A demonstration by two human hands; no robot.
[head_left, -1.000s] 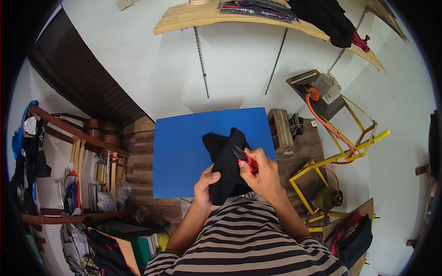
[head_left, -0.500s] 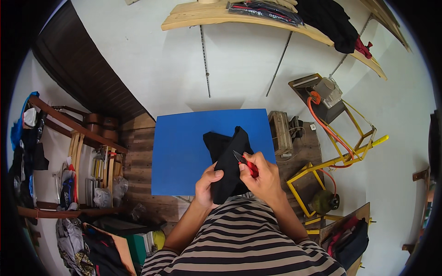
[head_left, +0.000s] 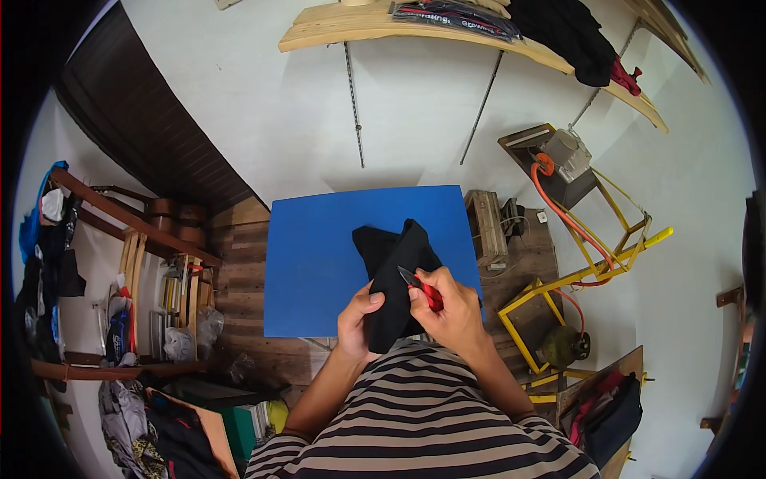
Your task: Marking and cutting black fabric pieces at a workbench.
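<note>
A folded black cloth garment (head_left: pixel 391 299) is held up over the near part of a blue table (head_left: pixel 307 263). My left hand (head_left: pixel 355 319) grips its lower left side, with the thumb on top and the other fingers mostly hidden behind the fabric. In my right hand (head_left: pixel 456 313) is a pair of thread snips (head_left: pixel 431 298) with red handles and dark pointed blades. The blades point up and left, at the face of the cloth; whether they touch it I cannot tell. The garment's far end spreads toward the middle of the table.
A wooden wall shelf (head_left: pixel 351 30) bearing packed and folded clothes runs along the back. To the right are a wooden crate (head_left: pixel 487 231), a yellow metal frame (head_left: pixel 519 343) with an orange hose and a green gas cylinder (head_left: pixel 562 349). Racks with clothes (head_left: pixel 48 279) stand left.
The snips' tip has shifted slightly left and down over the cloth, with my right hand moving a little. My left hand keeps its hold on the garment.
</note>
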